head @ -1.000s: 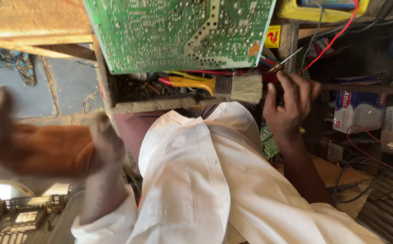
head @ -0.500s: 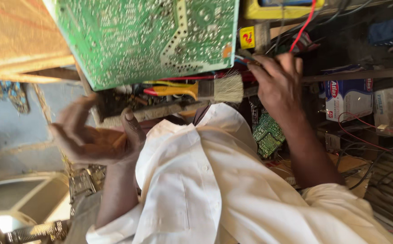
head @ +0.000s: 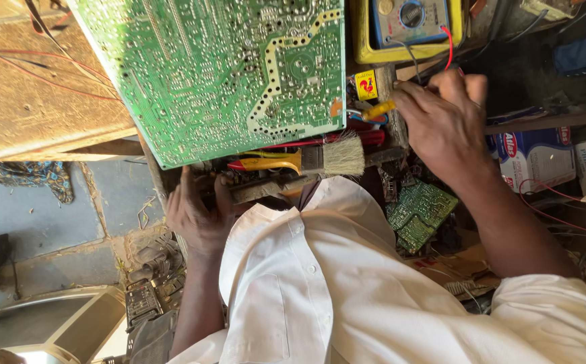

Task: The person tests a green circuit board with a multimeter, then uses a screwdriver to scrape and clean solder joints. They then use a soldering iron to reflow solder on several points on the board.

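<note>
Right now your right hand [head: 441, 118] pinches a yellow-handled tool [head: 379, 110] just right of the large green circuit board [head: 219, 74], solder side up. Your left hand [head: 199, 209] curls around that board's near left corner, beside a paintbrush [head: 306, 160].

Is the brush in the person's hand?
No, the brush lies on the bench below the green board, between the left hand and the right hand, and neither touches it.
</note>
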